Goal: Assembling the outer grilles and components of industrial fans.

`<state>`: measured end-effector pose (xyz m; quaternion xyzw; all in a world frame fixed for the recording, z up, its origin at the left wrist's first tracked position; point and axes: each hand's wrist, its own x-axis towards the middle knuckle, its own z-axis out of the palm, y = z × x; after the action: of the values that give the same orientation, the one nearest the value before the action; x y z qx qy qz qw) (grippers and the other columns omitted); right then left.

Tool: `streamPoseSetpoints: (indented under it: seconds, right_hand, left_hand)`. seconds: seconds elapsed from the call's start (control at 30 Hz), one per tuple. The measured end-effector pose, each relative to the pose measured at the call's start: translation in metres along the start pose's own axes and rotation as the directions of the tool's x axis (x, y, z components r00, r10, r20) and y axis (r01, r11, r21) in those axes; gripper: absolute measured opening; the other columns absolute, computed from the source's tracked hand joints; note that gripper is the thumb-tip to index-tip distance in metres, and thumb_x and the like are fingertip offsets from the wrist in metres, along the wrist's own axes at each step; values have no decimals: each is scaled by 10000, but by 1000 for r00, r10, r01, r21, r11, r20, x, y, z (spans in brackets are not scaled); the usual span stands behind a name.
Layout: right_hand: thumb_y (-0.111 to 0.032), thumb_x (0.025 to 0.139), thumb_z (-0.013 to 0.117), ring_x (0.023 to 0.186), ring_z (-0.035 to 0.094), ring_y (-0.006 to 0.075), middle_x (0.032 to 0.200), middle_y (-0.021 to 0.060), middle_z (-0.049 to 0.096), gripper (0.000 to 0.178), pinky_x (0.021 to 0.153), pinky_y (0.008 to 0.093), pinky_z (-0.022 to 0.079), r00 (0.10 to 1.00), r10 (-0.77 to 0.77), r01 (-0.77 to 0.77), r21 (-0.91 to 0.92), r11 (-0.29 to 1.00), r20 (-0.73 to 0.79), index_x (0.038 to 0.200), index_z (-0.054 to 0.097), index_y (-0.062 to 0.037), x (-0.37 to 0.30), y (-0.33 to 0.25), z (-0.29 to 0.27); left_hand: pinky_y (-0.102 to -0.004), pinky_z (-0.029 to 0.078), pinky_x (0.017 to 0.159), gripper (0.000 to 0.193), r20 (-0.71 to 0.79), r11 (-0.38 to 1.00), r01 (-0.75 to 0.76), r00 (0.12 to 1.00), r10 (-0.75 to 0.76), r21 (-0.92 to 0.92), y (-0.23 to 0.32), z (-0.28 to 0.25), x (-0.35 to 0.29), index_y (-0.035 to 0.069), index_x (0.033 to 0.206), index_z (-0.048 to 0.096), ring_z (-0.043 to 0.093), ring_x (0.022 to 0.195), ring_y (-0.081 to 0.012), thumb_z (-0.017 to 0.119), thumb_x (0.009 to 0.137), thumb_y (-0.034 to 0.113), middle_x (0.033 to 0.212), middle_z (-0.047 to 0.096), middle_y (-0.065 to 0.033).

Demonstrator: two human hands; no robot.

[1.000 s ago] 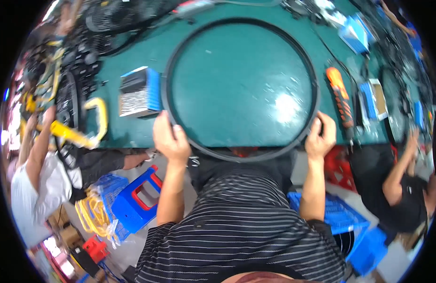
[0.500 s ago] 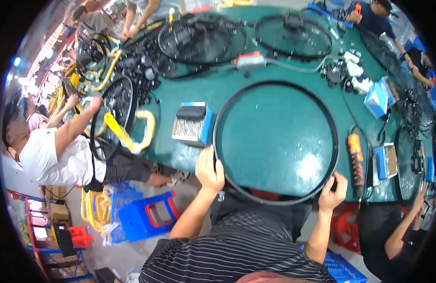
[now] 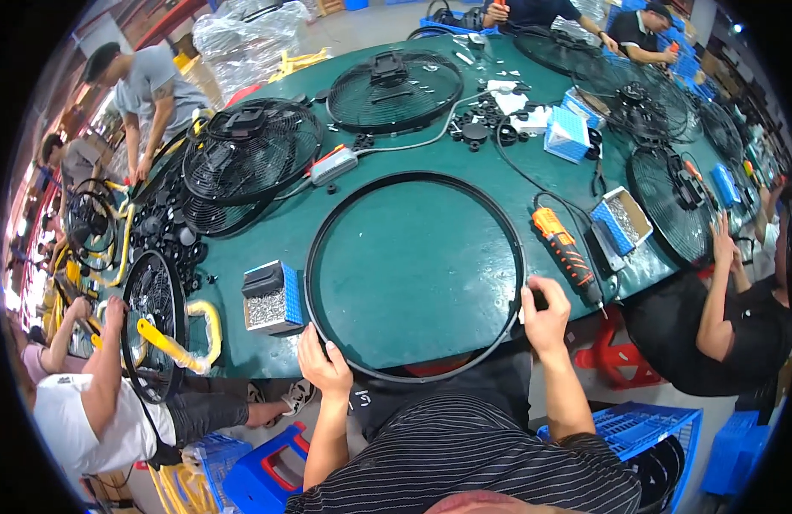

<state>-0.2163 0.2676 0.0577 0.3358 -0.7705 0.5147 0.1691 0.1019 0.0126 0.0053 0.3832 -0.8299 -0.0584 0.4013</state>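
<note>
A large black hoop (image 3: 417,177), thin and round like a fan guard's rim, lies over the green table's front edge. My left hand (image 3: 325,361) grips its lower left side, the fingers along the outside and the thumb on the near side. At the lower right, my right hand (image 3: 546,314) has its thumb and curled fingers on the rim. Left of the hoop stands a blue and white box of small metal screws (image 3: 272,310) with a black block in it. An orange and black electric screwdriver (image 3: 565,250) lies to the right.
Black fan grilles (image 3: 396,90) lie across the far side, near a grey corded controller (image 3: 333,166). Another screw box (image 3: 623,221) stands right of the screwdriver. Co-workers sit at both sides. A blue and red stool (image 3: 267,471) stands low on the left.
My view has turned to the right, so the table and its things appear shifted left. Both hands remain on the hoop.
</note>
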Motion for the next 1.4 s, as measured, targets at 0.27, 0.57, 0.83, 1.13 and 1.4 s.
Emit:
streamPoseSetpoints:
  seconds: [0.27, 0.57, 0.83, 1.13, 1.4]
  right_hand:
    - [-638, 817, 829, 1252, 667, 357, 1344, 287, 663, 1077, 1083, 492, 522, 966, -237, 215, 837, 503, -105, 1477, 477, 136, 110, -147, -102]
    - [-509, 825, 818, 1237, 675, 348, 1341, 274, 667, 964, 1073, 477, 530, 801, -599, 268, 883, 387, 20, 1472, 486, 124, 167, -199, -106]
    - [-394, 832, 808, 1224, 682, 340, 1338, 263, 670, 871, 1063, 464, 537, 740, -672, 308, 877, 369, 23, 1467, 495, 113, 175, -182, -103]
    - [-265, 841, 796, 1210, 690, 330, 1335, 251, 673, 779, 1053, 449, 545, 690, -723, 327, 872, 364, 43, 1463, 504, 101, 187, -172, -106]
    - [-150, 848, 786, 1197, 697, 322, 1332, 240, 677, 711, 1044, 436, 552, 677, -735, 349, 864, 364, 37, 1458, 512, 90, 193, -184, -102]
  left_hand:
    - [-528, 441, 1107, 512, 31, 1000, 10, 999, -11, 18, -2, 1, -3, -89, 1390, 608, 605, 1251, -472, 508, 1035, 266, 1355, 654, -285]
    - [-528, 438, 1120, 507, 34, 1000, 29, 999, -29, 7, -1, 0, -3, -91, 1381, 618, 601, 1268, -471, 514, 1038, 267, 1356, 655, -285]
    - [-536, 433, 1127, 513, 48, 1000, 24, 999, -25, 13, -4, -1, -1, -94, 1380, 616, 598, 1271, -482, 528, 1022, 262, 1358, 652, -291]
    - [-549, 433, 1114, 544, 58, 999, 49, 997, -49, 5, 2, -6, -1, -99, 1399, 596, 594, 1260, -500, 524, 1004, 268, 1359, 643, -302]
    - [-554, 432, 1111, 534, 64, 999, 42, 997, -42, -1, -3, -4, -4, -98, 1400, 589, 593, 1250, -506, 517, 1006, 256, 1346, 640, -303]
